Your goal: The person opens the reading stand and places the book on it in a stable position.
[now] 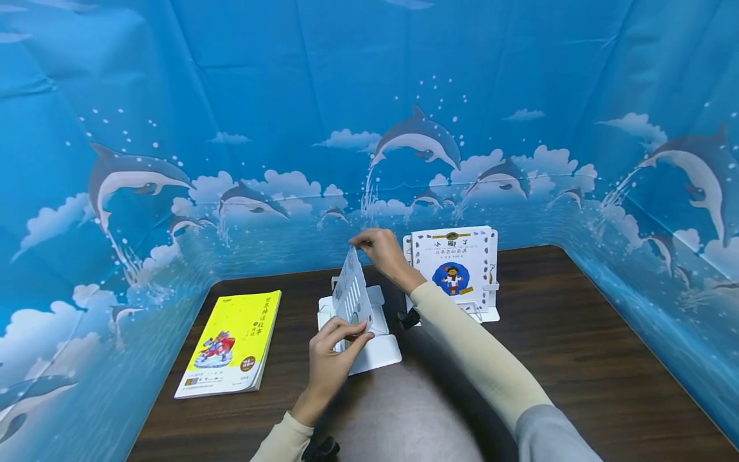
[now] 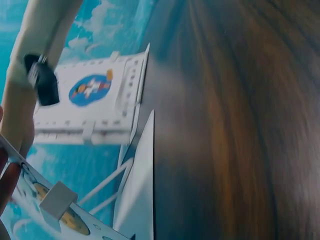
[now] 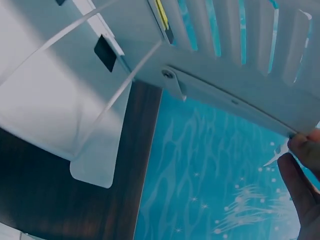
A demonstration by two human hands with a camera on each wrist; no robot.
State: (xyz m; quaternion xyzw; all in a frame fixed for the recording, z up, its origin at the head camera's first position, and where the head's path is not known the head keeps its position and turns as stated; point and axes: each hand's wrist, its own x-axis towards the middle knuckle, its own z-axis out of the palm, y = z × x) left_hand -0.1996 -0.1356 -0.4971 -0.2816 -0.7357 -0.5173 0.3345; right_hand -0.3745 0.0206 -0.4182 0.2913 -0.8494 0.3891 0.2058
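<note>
A white metal book stand (image 1: 378, 354) stands on the table with its slotted back panel (image 1: 353, 289) raised at a steep tilt. My right hand (image 1: 385, 253) pinches the panel's top corner between thumb and fingers. At its lower front corner, the thumb and fingers of my left hand (image 1: 331, 356) grip the panel edge. Thin wire supports (image 3: 118, 95) run between the base and the back panel in the right wrist view. A small white clip (image 2: 59, 200) sits on the panel's lower edge near my left fingers (image 2: 9, 182).
Just right, a white picture book (image 1: 427, 256) leans upright on a second white stand (image 1: 491, 314). A yellow-covered book (image 1: 233, 333) lies flat at the left. Behind the dark wooden table (image 1: 583, 346) hangs a blue dolphin-print curtain (image 1: 323, 83).
</note>
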